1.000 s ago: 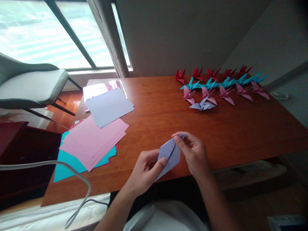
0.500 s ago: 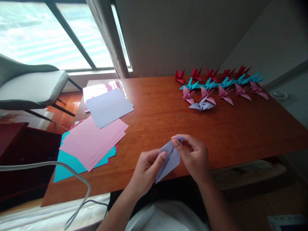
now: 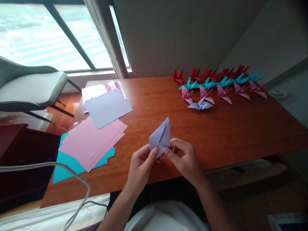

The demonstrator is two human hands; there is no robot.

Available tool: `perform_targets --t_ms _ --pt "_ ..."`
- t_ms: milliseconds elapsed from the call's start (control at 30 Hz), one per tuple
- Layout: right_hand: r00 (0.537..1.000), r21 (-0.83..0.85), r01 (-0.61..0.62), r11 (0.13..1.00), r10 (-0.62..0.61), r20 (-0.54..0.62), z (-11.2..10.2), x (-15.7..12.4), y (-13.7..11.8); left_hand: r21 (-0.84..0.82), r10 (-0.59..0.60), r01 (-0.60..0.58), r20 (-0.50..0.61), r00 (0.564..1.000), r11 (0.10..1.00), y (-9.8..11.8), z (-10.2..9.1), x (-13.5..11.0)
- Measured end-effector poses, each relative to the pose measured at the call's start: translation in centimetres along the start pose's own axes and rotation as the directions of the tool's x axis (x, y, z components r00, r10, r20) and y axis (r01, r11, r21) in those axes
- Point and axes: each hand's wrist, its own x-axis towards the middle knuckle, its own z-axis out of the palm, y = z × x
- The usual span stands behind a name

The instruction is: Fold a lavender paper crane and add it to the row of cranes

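Note:
A piece of folded lavender paper (image 3: pixel 161 136) is held up over the near part of the table, its narrow point facing away from me. My left hand (image 3: pixel 141 162) pinches its lower left edge, thumb on the front. At the lower right edge, my right hand (image 3: pixel 184 157) grips it between thumb and fingers. The fingertips behind the paper are hidden. A finished lavender paper crane (image 3: pixel 201 105) stands beyond my hands to the right, in front of rows of pink cranes (image 3: pixel 224 93), blue cranes (image 3: pixel 208 84) and red cranes (image 3: pixel 195 74).
Stacks of lavender sheets (image 3: pixel 109 108), pink sheets (image 3: pixel 90 144) and blue sheets (image 3: pixel 66 170) lie on the left of the wooden table (image 3: pixel 144 106). A grey curved tube (image 3: pixel 79 176) crosses the lower left. A chair (image 3: pixel 36 86) stands by the window.
The folded lavender paper has turned so its narrow point faces away from me. Both hands now hold its near end; my right hand has moved down and left from the other tip.

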Motion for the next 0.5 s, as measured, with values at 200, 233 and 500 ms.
perform_targets --t_ms 200,233,500 --pt "0.997 -0.038 0.046 0.998 -0.043 0.064 -0.5 -0.1 -1.0 0.03 0.021 -0.02 -0.038 0.999 0.999 -0.3 0.0 0.0" --pt "0.996 -0.043 0.042 0.998 -0.039 0.084 -0.7 -0.2 -1.1 0.021 0.012 -0.011 -0.049 0.999 1.0 -0.5 0.0 0.0" --pt "0.995 0.016 -0.041 0.999 0.04 0.095 -0.3 -0.3 -0.8 0.029 0.002 -0.001 -0.027 1.0 1.0 -1.3 -0.5 -0.2"
